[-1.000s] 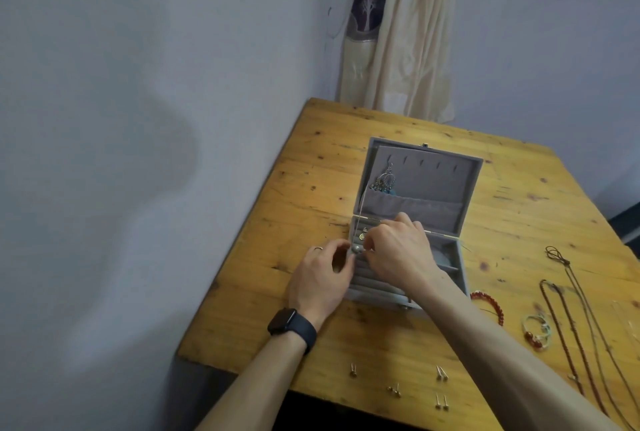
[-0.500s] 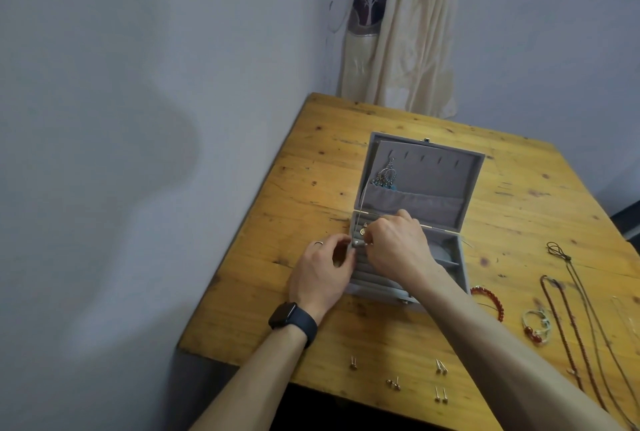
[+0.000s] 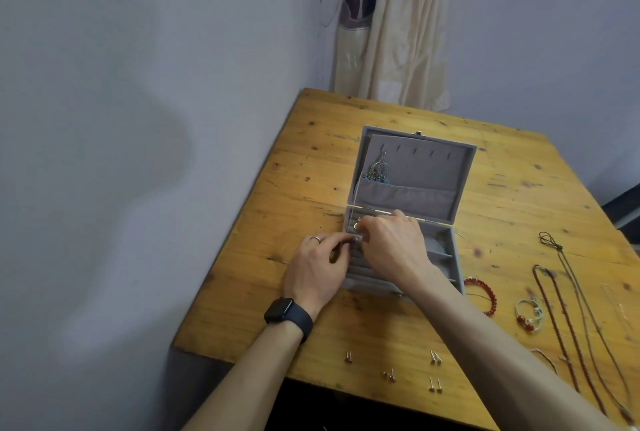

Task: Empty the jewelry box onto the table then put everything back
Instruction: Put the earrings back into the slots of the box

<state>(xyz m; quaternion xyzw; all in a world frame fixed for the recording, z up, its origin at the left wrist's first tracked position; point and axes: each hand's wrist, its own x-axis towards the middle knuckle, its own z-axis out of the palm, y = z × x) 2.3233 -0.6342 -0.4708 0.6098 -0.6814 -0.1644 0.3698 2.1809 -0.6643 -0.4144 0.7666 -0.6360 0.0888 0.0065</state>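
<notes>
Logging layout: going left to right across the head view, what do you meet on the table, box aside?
watch → left hand → right hand → red bracelet → white bracelet → necklaces

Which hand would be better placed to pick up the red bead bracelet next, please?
Probably the right hand. The red bead bracelet lies right of the jewelry box, beside the right forearm; the left hand sits at the box's left edge and would have to cross it.

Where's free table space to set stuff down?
Free: table left of the box to the wall-side edge; behind the lid to the far edge. Crowded: necklaces and bracelets right, studs along front edge, left hand and right hand at the box.
</notes>
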